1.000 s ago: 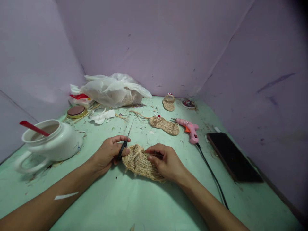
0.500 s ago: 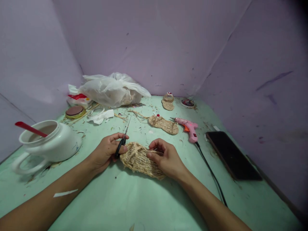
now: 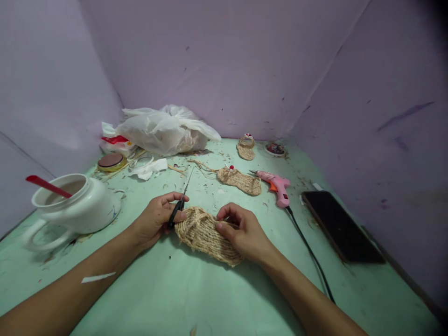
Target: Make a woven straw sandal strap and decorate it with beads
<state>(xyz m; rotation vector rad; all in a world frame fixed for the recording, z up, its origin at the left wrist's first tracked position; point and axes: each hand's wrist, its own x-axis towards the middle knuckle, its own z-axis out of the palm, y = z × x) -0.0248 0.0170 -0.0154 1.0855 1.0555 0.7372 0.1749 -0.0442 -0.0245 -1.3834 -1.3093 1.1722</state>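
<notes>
Between my two hands is a straw-coloured woven slipper [image 3: 206, 235], its rows of twisted fibre facing up. My left hand [image 3: 157, 217] is closed around black-handled scissors [image 3: 178, 210], blades pointing away from me, with the thumb resting at the slipper's left end. On the slipper's right part, the thumb and fingers of my right hand [image 3: 243, 228] pinch its upper edge. Beyond the hands lies a similar woven slipper [image 3: 241, 182] with a red bead and a loose fibre tail. Right of that one is a pink glue gun [image 3: 275, 184].
A white pot [image 3: 87, 205] with a red-handled utensil stands at left. Behind are a tape roll [image 3: 112, 162], paper scraps [image 3: 149, 169] and a plastic bag [image 3: 168, 130]. A small woven slipper [image 3: 245, 148] and a round dish [image 3: 275, 149] sit at the back. A phone [image 3: 339, 226] lies right.
The slipper has tilted so more of its woven top shows. My right fingers have shifted slightly along its upper edge; my left hand keeps hold of the scissors.
</notes>
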